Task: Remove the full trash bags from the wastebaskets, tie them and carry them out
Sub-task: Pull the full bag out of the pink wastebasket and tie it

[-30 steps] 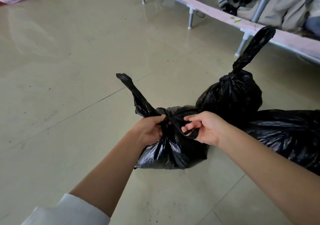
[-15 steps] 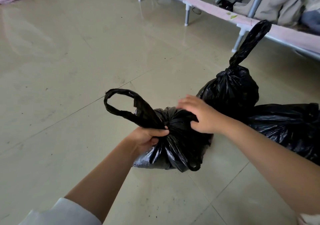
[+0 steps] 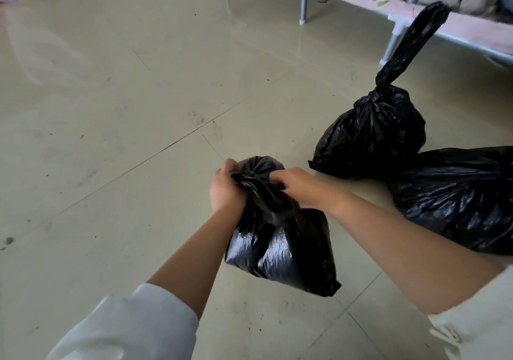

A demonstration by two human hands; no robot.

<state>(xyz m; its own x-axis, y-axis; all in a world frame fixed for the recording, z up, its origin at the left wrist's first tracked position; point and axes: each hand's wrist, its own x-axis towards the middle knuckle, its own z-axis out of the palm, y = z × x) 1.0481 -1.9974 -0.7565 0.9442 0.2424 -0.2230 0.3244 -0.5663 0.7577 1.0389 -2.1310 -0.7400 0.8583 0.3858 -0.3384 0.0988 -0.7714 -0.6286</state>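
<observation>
The black trash bag [image 3: 280, 243] sits on the floor under my fingers, my left hand [image 3: 226, 190] and right hand [image 3: 294, 186] both clenched on its gathered neck. Uneven pulling could tear the thin plastic or leave the knot loose.

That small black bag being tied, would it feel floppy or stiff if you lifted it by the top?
Probably floppy: the small black bag is thin, wrinkled film that bunches where the left hand and right hand grip its neck. It looks fairly light, since its body hangs from that grip. The glossy film may be slippery, so holding the knot seems safest.
</observation>
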